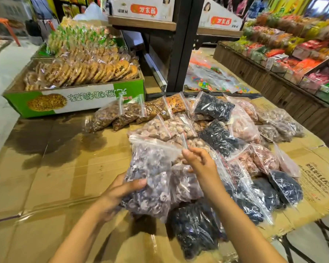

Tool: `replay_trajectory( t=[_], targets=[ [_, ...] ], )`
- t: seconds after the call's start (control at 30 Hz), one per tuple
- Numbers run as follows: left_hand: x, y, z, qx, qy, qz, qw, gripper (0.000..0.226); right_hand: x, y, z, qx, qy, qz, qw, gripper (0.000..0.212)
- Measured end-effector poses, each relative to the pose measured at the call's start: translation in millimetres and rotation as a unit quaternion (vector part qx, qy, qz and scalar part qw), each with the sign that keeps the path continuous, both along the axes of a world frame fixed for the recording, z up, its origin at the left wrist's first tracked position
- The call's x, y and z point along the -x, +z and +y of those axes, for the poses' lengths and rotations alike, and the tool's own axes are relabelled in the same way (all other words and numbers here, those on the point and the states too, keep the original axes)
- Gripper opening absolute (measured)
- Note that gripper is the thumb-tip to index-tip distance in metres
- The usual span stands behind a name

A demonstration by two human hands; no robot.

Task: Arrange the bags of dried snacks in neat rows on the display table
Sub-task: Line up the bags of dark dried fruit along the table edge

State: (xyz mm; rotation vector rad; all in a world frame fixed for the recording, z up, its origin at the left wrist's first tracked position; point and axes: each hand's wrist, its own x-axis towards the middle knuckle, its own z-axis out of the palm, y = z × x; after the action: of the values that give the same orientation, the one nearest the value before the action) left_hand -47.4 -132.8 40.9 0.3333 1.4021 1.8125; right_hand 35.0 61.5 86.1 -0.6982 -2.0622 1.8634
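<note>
A clear zip bag of purplish-grey dried snacks [150, 173] is lifted upright over the cardboard-covered display table [55, 186]. My left hand [120, 192] grips its lower left side. My right hand [199, 162] pinches its top right corner near the zip strip. Behind and to the right lies a loose heap of several other bags: black dried fruit [213, 108], pinkish pieces [243, 126], pale round pieces [160, 128] and brown nuts [122, 114]. More dark bags [196, 230] lie under and in front of the held one.
A green-and-white box of wrapped biscuits [74, 99] stands at the table's back left. A black shelf post [180, 46] rises behind the heap. Shelves of coloured packets [292, 50] line the right. Bare cardboard spreads to the left and front left.
</note>
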Motion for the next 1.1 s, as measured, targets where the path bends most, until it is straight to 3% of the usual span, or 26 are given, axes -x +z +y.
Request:
replay_trajectory(
  t=[0.07,0.17,0.23,0.33,0.4,0.5,0.63,0.73,0.83,0.93,1.03,1.1],
  targets=[
    [6.3,2.7,-16.7,0.019,-0.086,0.048,0.995,0.094,7.6,3.6,10.4,0.029,0.06,-0.025,0.997,0.06],
    [16.9,2.9,-29.9,0.053,-0.176,0.086,0.979,0.068,19.6,3.6,9.5,0.027,0.203,-0.087,0.975,0.022],
    [22.8,5.0,-36.0,0.073,-0.208,0.093,0.971,0.052,25.5,-3.4,1.8,0.004,0.238,-0.099,0.966,0.007],
    [33.8,1.2,-51.3,0.117,-0.18,0.083,0.973,0.062,30.9,-18.8,-8.8,-0.002,0.205,-0.07,0.976,0.016],
    [43.8,-13.7,-61.9,0.144,-0.117,0.077,0.98,0.08,33.8,-25.6,-17.5,-0.004,0.177,-0.053,0.983,0.016],
    [50.5,-34.6,-71.4,0.171,0.01,0.029,0.985,0.091,39.2,-33.3,-30.5,-0.009,0.138,-0.057,0.989,0.013],
    [46.6,-51.2,-69.1,0.272,0.096,0.07,0.955,0.076,42.5,-52.5,-43.4,-0.139,0.13,-0.144,0.971,0.016],
    [49.5,-48.6,-72.4,0.316,0.074,0.175,0.929,0.097,43.3,-59.8,-48.1,-0.244,0.138,-0.137,0.95,0.014],
    [45.1,-39.7,-66.3,0.343,-0.001,0.269,0.9,0.113,44.4,-55.6,-47.7,-0.279,0.151,-0.113,0.941,0.011],
    [35.1,-48.8,-52.7,0.342,-0.073,0.318,0.881,0.125,40.6,-52.5,-43.3,-0.351,0.137,-0.09,0.922,0.011],
    [26.6,-72.6,-46.1,0.346,-0.07,0.365,0.862,0.129,30.6,-56.1,-27.9,-0.451,0.1,-0.141,0.876,0.044],
    [24.5,-79.7,-45.3,0.336,-0.037,0.392,0.856,0.127,25.3,-61.0,-18.1,-0.45,0.096,-0.193,0.867,0.045]
  ],
)
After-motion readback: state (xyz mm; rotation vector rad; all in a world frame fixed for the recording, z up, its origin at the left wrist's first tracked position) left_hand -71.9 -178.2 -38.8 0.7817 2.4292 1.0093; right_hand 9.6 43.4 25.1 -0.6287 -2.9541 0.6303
